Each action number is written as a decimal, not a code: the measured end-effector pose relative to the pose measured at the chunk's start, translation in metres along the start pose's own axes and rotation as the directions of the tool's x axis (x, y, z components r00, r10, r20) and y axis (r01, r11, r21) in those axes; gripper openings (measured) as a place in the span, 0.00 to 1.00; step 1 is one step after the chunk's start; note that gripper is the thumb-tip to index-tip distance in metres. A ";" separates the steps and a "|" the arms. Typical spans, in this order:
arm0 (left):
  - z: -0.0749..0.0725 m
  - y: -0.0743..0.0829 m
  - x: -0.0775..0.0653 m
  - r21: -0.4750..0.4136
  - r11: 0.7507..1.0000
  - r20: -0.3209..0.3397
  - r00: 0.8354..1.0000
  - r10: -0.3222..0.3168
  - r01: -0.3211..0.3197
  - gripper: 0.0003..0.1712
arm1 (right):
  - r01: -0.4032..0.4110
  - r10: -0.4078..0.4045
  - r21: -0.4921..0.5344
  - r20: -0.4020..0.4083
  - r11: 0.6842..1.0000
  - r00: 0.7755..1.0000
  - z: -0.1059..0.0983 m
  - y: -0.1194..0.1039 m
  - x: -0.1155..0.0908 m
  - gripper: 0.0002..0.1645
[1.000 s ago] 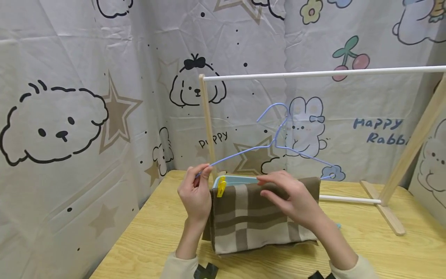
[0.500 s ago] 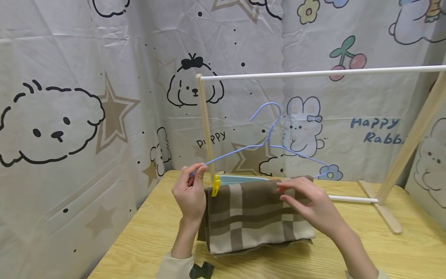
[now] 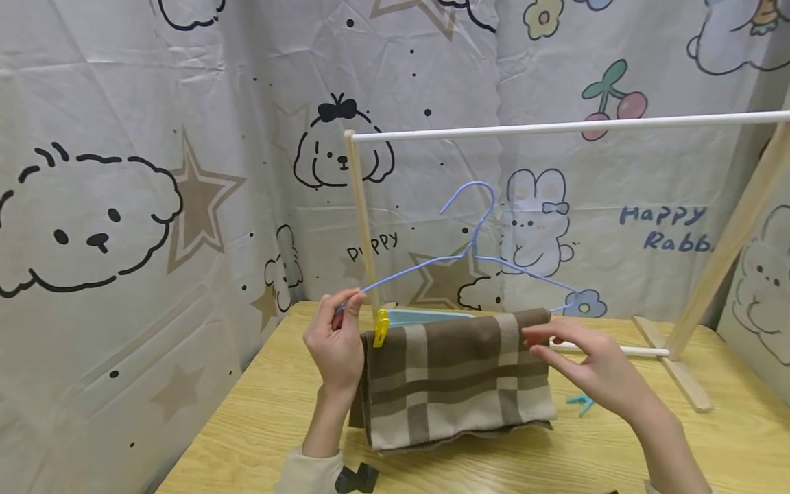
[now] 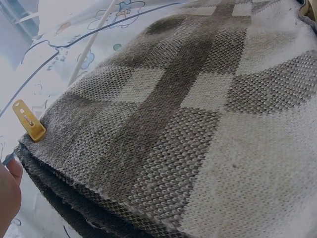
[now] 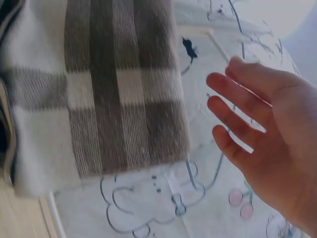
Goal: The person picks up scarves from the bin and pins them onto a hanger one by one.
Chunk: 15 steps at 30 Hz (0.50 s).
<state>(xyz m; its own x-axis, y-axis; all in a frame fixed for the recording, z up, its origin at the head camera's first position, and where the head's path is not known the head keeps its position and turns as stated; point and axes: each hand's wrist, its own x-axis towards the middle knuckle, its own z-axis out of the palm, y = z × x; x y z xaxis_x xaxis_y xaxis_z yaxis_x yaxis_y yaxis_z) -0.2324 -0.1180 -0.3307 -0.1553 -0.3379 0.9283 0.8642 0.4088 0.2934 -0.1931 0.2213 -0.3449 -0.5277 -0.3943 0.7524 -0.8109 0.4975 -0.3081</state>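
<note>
My left hand (image 3: 335, 336) pinches the left end of a blue wire hanger (image 3: 420, 264), whose hook points up. Draped over the hanger's lower bar is a folded brown and cream plaid scarf (image 3: 459, 377). A yellow clothespin (image 3: 380, 328) clips the scarf's top edge at the left, close to my left hand. My right hand (image 3: 595, 363) is by the scarf's upper right corner, fingers loosely bent. In the right wrist view the right hand (image 5: 277, 124) has nothing between its fingers, apart from the scarf (image 5: 119, 94).
Behind stands a rack with a white top rail (image 3: 555, 127) and wooden posts. A teal clothespin (image 3: 581, 403) lies on the wooden table (image 3: 259, 425) right of the scarf. A light blue container (image 3: 426, 317) shows behind the scarf. Printed curtains surround the table.
My right hand has moved right along the scarf's top edge to its right corner, uncovering the teal clothespin. The hanger and scarf have shifted slightly left with my left hand.
</note>
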 end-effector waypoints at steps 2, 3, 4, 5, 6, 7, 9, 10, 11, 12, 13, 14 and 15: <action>-0.001 0.000 0.000 0.002 1.000 -0.004 1.000 -0.001 0.001 0.07 | -0.023 0.024 -0.016 0.021 1.000 1.000 -0.005 0.005 -0.002 0.24; -0.002 0.000 0.000 0.002 1.000 -0.007 1.000 -0.002 0.002 0.08 | -0.044 0.045 -0.016 0.035 0.999 0.998 -0.008 0.007 -0.004 0.23; -0.002 0.000 0.000 0.004 1.000 -0.010 1.000 -0.001 0.001 0.08 | -0.062 0.063 -0.014 0.047 0.998 0.997 -0.010 0.009 -0.005 0.22; -0.002 -0.001 0.000 0.004 1.000 -0.011 1.000 -0.001 0.001 0.09 | -0.083 0.083 -0.012 0.054 0.997 0.995 -0.012 0.011 -0.007 0.21; -0.002 -0.001 0.000 0.004 1.000 -0.011 1.000 0.000 0.000 0.09 | -0.105 0.105 -0.010 0.059 0.994 0.993 -0.014 0.013 -0.009 0.21; -0.002 -0.001 0.000 0.003 1.000 -0.010 1.000 0.002 -0.002 0.10 | -0.127 0.127 -0.009 0.063 0.992 0.990 -0.016 0.015 -0.011 0.20; -0.001 -0.002 0.000 -0.002 1.000 -0.008 1.000 0.009 -0.009 0.09 | -0.162 0.162 -0.007 0.069 0.987 0.984 -0.020 0.019 -0.014 0.19; -0.001 -0.003 0.000 -0.002 1.000 -0.006 1.000 0.014 -0.014 0.09 | -0.175 0.175 -0.011 0.068 0.984 0.982 -0.021 0.021 -0.017 0.19; 0.000 -0.003 0.000 -0.002 1.000 -0.004 1.000 0.018 -0.018 0.09 | -0.188 0.188 -0.016 0.066 0.982 0.980 -0.023 0.024 -0.019 0.19; 0.000 -0.004 -0.001 -0.003 1.000 -0.003 1.000 0.021 -0.021 0.09 | -0.201 0.202 -0.017 0.066 0.979 0.977 -0.024 0.026 -0.021 0.19; 0.000 -0.005 -0.001 -0.005 1.000 0.000 1.000 0.022 -0.022 0.09 | -0.216 0.216 -0.014 0.072 0.976 0.974 -0.025 0.029 -0.023 0.19; 0.000 -0.005 -0.001 -0.006 1.000 0.001 1.000 0.022 -0.022 0.10 | -0.232 0.232 -0.013 0.079 0.973 0.969 -0.027 0.031 -0.025 0.19; 0.000 -0.006 -0.001 -0.006 1.000 0.003 1.000 0.020 -0.020 0.10 | -0.250 0.250 -0.013 0.087 0.968 0.964 -0.028 0.034 -0.026 0.19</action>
<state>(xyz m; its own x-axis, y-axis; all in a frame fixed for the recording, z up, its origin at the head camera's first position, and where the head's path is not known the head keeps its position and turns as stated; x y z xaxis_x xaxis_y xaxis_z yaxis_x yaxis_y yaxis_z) -0.2373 -0.1198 -0.3329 -0.1398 -0.3268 0.9347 0.8698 0.4106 0.2736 -0.1997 0.2701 -0.3591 -0.7337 -0.3233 0.5977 -0.6501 0.5899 -0.4789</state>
